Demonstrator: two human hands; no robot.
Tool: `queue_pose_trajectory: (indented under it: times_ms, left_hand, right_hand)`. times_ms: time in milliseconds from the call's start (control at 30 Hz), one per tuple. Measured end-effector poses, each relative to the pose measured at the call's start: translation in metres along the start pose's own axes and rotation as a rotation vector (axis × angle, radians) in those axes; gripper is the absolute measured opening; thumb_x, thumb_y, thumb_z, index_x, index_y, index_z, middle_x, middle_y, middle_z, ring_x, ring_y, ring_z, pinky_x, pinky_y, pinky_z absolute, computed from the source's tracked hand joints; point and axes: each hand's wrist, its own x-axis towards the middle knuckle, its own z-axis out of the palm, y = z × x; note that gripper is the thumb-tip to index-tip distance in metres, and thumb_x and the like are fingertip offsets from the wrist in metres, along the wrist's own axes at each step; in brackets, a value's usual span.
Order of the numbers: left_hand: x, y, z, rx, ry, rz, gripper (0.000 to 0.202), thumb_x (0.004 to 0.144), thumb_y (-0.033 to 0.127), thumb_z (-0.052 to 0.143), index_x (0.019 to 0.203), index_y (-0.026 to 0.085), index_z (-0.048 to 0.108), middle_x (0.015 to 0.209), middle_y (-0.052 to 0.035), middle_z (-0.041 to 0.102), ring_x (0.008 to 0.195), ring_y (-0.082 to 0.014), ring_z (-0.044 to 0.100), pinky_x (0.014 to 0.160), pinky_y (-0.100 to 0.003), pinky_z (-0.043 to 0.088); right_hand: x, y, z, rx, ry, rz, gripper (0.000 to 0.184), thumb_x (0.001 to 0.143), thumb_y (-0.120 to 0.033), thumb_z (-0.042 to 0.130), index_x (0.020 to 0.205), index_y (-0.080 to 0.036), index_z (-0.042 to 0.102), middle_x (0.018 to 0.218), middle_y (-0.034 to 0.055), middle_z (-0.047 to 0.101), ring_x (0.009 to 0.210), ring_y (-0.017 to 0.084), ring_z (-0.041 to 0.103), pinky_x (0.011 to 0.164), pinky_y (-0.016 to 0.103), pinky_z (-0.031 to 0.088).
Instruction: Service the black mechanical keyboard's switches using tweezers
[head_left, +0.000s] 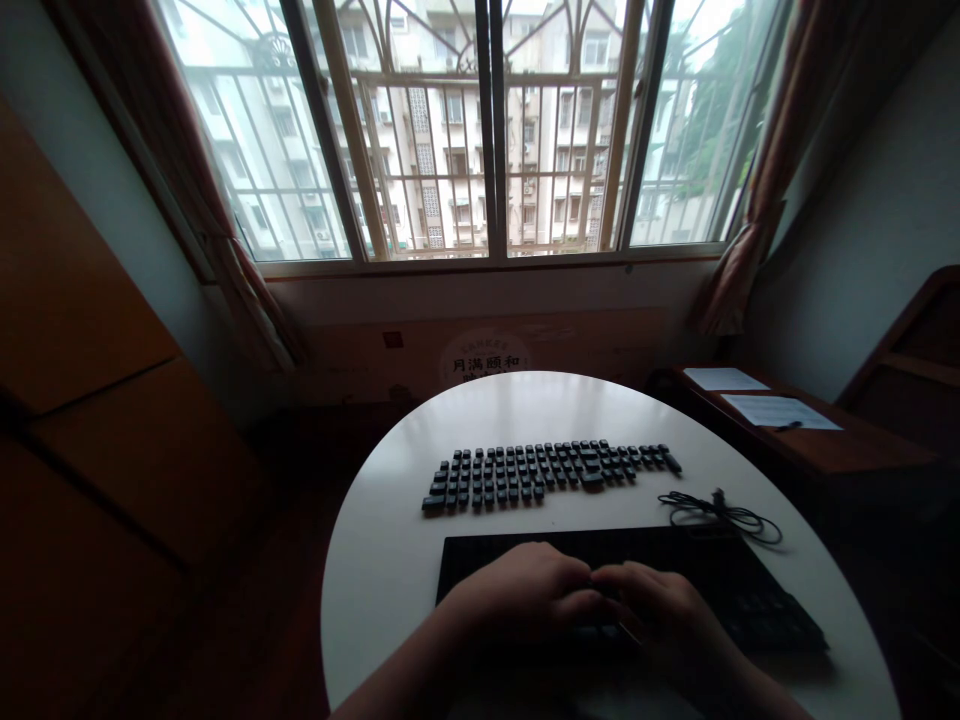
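Under both hands, head view: black keyboard base (720, 580) flat on white round table (382, 560), long axis running left-right, right end angled slightly toward the person. Left hand (525, 590) and right hand (660, 605) palm-down on the base, fingers curled, fingertips meeting over its middle; too dark to tell whether they grip anything. Forearms come in from the bottom edge. Beyond the hands, well apart: loose keycaps (547, 470) laid in rows, the block running left-right. Beyond the right hand, just beside the base's far edge: coiled black cable (720, 512). Far right: side desk with papers (780, 410).
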Motion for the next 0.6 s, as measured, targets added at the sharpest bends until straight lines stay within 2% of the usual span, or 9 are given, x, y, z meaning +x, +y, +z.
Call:
queue_pose_trajectory:
  times_ms: [367, 500, 600]
  left_hand:
    - [-0.001, -0.002, 0.0, -0.005, 0.006, -0.023, 0.034, 0.099, 0.046, 0.048, 0.096, 0.019, 0.069, 0.083, -0.0033, 0.069, 0.07, -0.0169, 0.061, 0.059, -0.024, 0.038]
    - [-0.002, -0.004, -0.004, -0.007, 0.022, -0.044, 0.031, 0.099, 0.043, 0.048, 0.099, 0.021, 0.07, 0.088, -0.0034, 0.07, 0.073, -0.0172, 0.061, 0.06, -0.025, 0.038]
    - [-0.001, -0.006, -0.005, 0.011, 0.033, -0.053, 0.027, 0.098, 0.04, 0.051, 0.097, 0.021, 0.069, 0.088, -0.0033, 0.069, 0.073, -0.0167, 0.06, 0.061, -0.026, 0.038]
  right_hand:
    - [-0.003, 0.003, -0.003, -0.039, 0.024, 0.004, 0.019, 0.093, -0.019, 0.059, 0.111, -0.022, 0.066, 0.086, 0.0045, 0.074, 0.064, 0.015, 0.071, 0.06, 0.022, 0.056]
    - [0.002, 0.009, -0.016, -0.11, 0.102, 0.015, 0.019, 0.095, -0.019, 0.056, 0.111, -0.02, 0.066, 0.081, 0.004, 0.072, 0.062, 0.015, 0.068, 0.058, 0.022, 0.055]
    - [0.022, 0.01, -0.033, -0.185, 0.054, 0.045, 0.018, 0.095, -0.022, 0.056, 0.107, -0.021, 0.069, 0.089, 0.0067, 0.073, 0.07, 0.018, 0.071, 0.064, 0.026, 0.057]
